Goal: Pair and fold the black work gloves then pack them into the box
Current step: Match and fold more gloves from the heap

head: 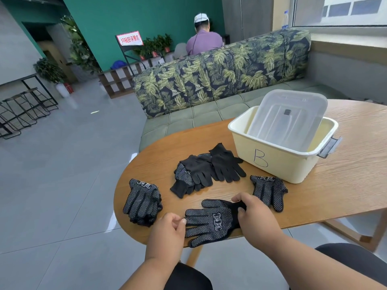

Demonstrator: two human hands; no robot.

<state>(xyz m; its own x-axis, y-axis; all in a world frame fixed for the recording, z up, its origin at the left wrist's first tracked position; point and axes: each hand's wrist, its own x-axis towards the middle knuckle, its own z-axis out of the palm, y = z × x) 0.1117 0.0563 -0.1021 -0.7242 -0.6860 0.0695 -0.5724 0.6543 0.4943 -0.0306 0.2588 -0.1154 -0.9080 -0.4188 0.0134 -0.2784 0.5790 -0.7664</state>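
Observation:
A black dotted work glove (210, 221) lies flat near the table's front edge, fingers pointing left. My left hand (169, 229) pinches its fingertips. My right hand (254, 214) grips its cuff end. A stack of dotted gloves (143, 203) sits to the left. A loose heap of black gloves (206, 170) lies in the middle. Another dotted glove (269, 190) lies to the right, in front of the cream box (278, 162) marked "B". The box's clear lid (287, 120) leans inside it.
The oval wooden table (343, 185) ends just left of the glove stack and at my knees. A leaf-patterned sofa (222, 70) stands behind it. A person sits with their back to me beyond the sofa. Black stools stand at far left.

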